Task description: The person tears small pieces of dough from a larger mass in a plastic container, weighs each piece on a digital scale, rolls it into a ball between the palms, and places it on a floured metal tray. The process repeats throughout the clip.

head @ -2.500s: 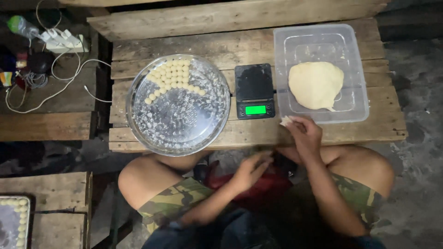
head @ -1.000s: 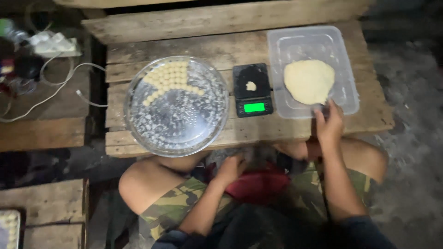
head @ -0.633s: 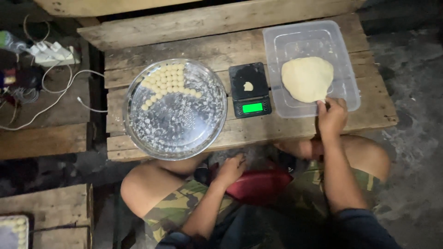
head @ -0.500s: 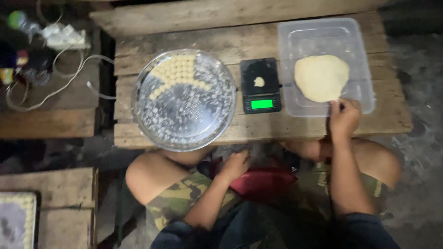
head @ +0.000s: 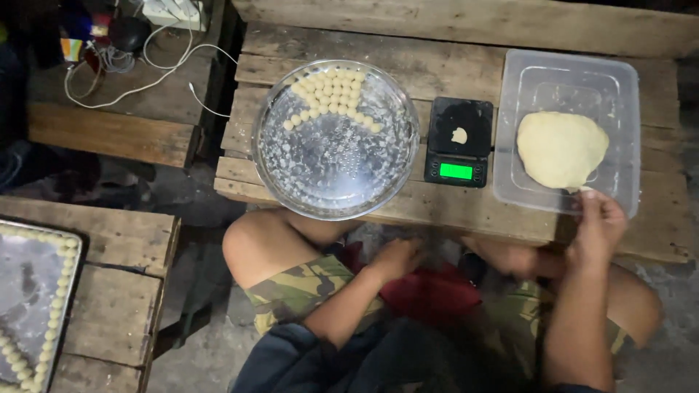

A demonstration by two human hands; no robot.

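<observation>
Pinching at the near edge of the dough slab (head: pixel 561 149), my right hand (head: pixel 598 229) closes its fingertips on a bit of it inside the one clear tub (head: pixel 626 94), set within easy reach. My left hand (head: pixel 393 258) rests loosely curled in my lap, holding nothing. One pellet (head: pixel 459 135) sits on the single scale (head: pixel 459 143); roughly thirty balls (head: pixel 331 94) line the round tray (head: pixel 291 175).

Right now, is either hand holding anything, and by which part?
The right hand pinches the near edge of the dough in the clear plastic tub. The left hand rests in the lap, apparently holding nothing.
</observation>
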